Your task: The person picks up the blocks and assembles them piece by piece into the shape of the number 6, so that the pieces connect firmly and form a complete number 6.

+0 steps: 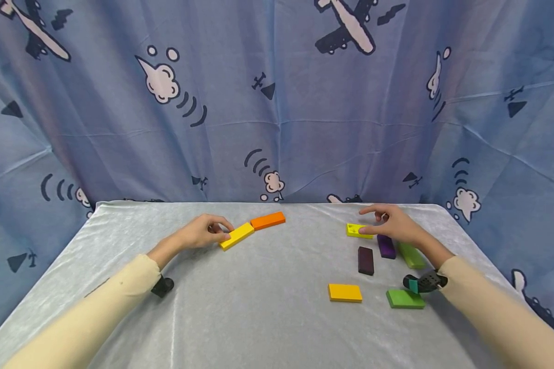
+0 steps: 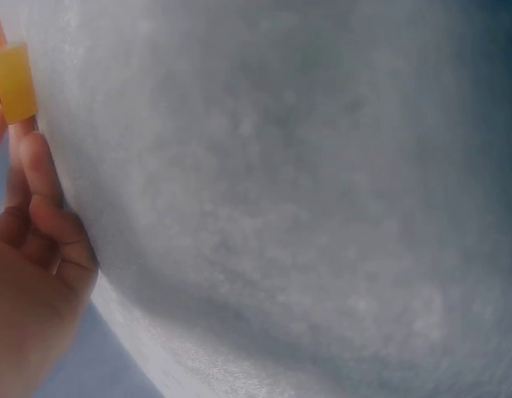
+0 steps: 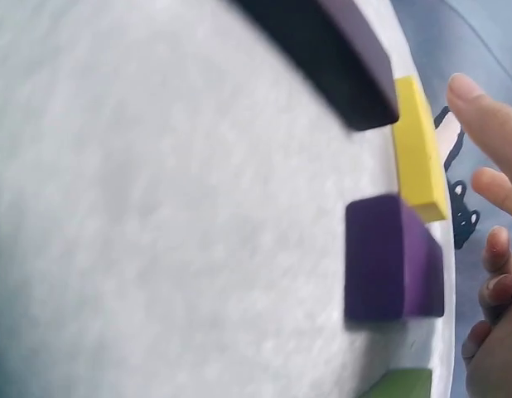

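Left hand: the left hand (image 1: 203, 233) pinches the yellow block (image 1: 238, 236) by its near end, thumb and fingers either side.
Right hand: the right hand (image 1: 394, 223) is raised at the lemon block (image 1: 356, 231), thumb and fingertips apart and gripping nothing; whether the thumb touches the block cannot be told.
Yellow block's place: left of the table's middle, slanting away to the right, its far end at the orange block (image 1: 268, 221); whether they touch is hard to tell.
Under the right hand: the purple block (image 1: 386, 247) sits just beside the lemon block; the lime block (image 1: 410, 254) lies partly hidden beneath the forearm.
Nearer the person: the dark block (image 1: 365, 261) lies near the purple one; the amber block (image 1: 344, 293) and the green block (image 1: 406, 299) lie closer in, the latter just beside the right wristband (image 1: 424, 282).
Far edge: the white cloth (image 1: 240, 312) ends a little behind the orange and lemon blocks, with the blue curtain (image 1: 277, 77) beyond.
Room: a broad stretch of cloth separates the two groups and runs toward the person.
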The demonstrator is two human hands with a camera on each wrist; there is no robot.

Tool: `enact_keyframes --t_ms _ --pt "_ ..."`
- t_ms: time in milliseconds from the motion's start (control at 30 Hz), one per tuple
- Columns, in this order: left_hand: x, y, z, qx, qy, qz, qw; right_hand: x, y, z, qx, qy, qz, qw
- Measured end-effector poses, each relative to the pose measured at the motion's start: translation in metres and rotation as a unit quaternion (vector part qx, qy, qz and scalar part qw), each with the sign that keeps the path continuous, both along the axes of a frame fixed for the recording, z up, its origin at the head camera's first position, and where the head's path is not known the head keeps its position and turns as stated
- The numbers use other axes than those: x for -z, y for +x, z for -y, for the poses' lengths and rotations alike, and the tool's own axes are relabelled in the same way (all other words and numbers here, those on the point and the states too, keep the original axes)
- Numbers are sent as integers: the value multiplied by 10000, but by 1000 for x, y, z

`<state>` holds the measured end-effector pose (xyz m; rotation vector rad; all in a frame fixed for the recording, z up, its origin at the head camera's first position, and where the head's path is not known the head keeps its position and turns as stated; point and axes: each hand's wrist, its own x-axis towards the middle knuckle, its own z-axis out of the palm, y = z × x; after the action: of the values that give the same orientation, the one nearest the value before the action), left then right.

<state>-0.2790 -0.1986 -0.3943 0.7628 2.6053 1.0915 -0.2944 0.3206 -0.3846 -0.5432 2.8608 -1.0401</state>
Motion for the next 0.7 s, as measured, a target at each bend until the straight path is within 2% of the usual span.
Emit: enact_keyframes --t_ms 167,500,700 --pt "1 0 -1 -8 -3 -51 10000 4 0 -6 -51 12 20 10000" --pt "1 -2 0 19 64 6 10000 8 1 -7 -259 -351 111 9990" --pt "1 -2 1 12 85 3 10000 11 -2 -9 -409 -395 7 9984"
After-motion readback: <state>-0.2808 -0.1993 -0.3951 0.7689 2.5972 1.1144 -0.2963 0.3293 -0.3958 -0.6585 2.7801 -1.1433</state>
